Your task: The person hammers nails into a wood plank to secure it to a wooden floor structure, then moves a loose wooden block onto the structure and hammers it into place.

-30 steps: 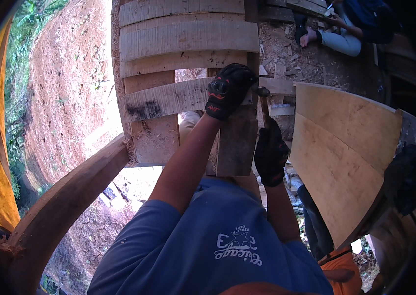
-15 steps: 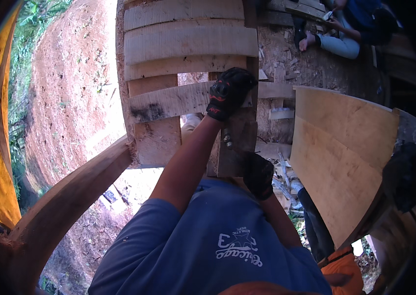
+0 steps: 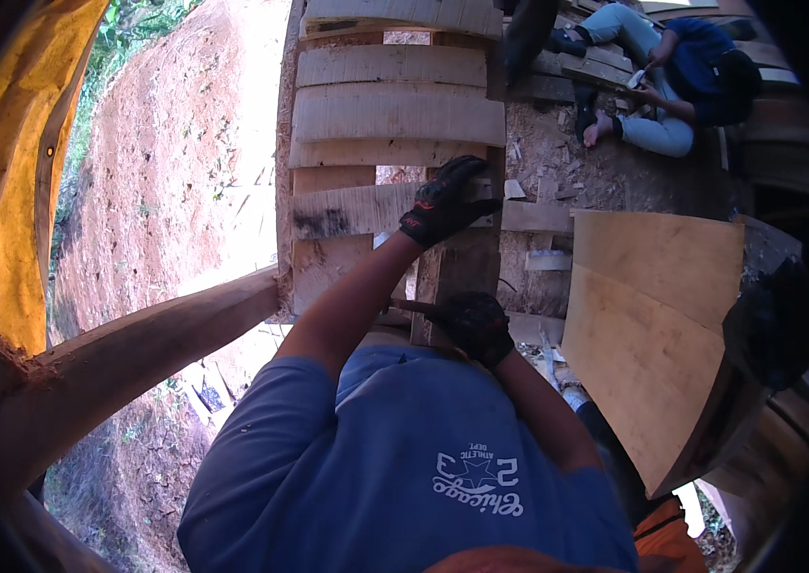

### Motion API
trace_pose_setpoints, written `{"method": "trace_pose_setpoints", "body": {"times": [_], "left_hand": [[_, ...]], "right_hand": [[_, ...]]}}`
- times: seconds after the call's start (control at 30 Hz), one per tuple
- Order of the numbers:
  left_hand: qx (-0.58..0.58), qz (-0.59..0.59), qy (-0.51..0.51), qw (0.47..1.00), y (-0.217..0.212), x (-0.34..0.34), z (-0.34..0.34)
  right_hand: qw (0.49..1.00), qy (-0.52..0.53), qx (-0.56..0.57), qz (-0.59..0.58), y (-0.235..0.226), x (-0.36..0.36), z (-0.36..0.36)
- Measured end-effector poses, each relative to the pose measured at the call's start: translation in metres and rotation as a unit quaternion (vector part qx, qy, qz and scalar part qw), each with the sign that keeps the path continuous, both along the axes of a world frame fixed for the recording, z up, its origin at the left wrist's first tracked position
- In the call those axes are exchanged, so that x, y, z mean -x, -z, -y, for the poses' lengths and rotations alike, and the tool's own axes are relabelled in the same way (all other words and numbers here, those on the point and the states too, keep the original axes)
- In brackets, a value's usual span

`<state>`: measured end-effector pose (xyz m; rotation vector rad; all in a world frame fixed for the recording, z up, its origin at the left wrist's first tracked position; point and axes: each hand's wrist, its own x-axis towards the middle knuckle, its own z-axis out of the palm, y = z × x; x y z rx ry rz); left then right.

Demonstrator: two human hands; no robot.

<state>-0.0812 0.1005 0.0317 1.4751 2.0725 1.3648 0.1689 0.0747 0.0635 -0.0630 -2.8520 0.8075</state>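
My left hand (image 3: 445, 202), in a black glove with red trim, rests on the right end of a pale board with a dark stain (image 3: 352, 212). Its thumb and fingers are spread apart. Closer to my body, my right hand (image 3: 473, 327) wears a matching glove and is closed. A thin brown handle (image 3: 409, 306) sticks out to the left from it; the rest of that tool is hidden, so its kind cannot be told. Beneath both hands lie upright wooden supports (image 3: 467, 272), with several slats (image 3: 395, 115) laid across them farther off.
A curved beam (image 3: 175, 334) runs along my left, above a bright dirt slope (image 3: 166, 162). A large tan panel (image 3: 653, 325) stands to my right. At the far right a seated person (image 3: 686, 81) handles something small near wood scraps. Orange cloth (image 3: 667, 535) shows at lower right.
My left hand has gone from a closed grip on the board to spread fingers. My right hand has moved left and slightly up, and the brown handle now shows. The view has shifted.
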Motion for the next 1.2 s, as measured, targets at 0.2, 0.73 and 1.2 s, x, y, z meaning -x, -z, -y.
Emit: {"method": "trace_pose_setpoints", "body": {"times": [0.2, 0.73, 1.2], "left_hand": [[0.069, -0.011, -0.05, 0.996, -0.053, 0.032, 0.091], [0.221, 0.014, -0.226, 0.949, -0.075, 0.039, 0.205], [0.054, -0.073, 0.097, 0.991, -0.007, 0.019, -0.006]], "right_hand": [[0.998, 0.02, -0.054, 0.003, 0.025, 0.004, 0.009], [0.997, 0.063, -0.015, -0.048, 0.006, 0.011, 0.005], [0.946, 0.286, 0.141, 0.061, -0.051, -0.045, -0.016]]}}
